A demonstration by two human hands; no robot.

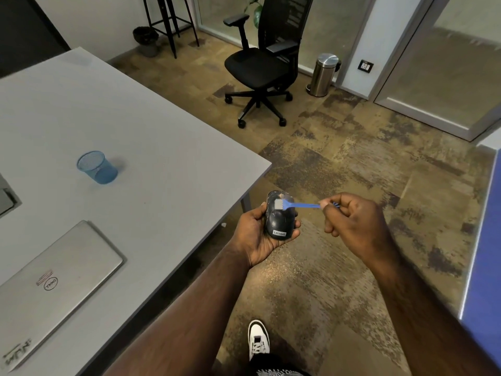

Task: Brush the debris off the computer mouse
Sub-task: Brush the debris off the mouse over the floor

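Brushing is under way: left hand (pixel 259 234) cups the mouse (pixel 279 219), right fingers (pixel 329 206) pinch the brush (pixel 298 205) (bristles on the mouse's front); remaining debris unclear.

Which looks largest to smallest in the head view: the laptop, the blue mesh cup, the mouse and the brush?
1. Laptop, clearly largest.
2. Blue mesh cup and mouse: similar in apparent size, and the mouse is held nearer the camera, so unranked.
3. Brush, thinnest and smallest.

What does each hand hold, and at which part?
The left hand cradles the computer mouse by its sides. The right hand pinches the blue brush at the handle's far end, with its bristles on the mouse.
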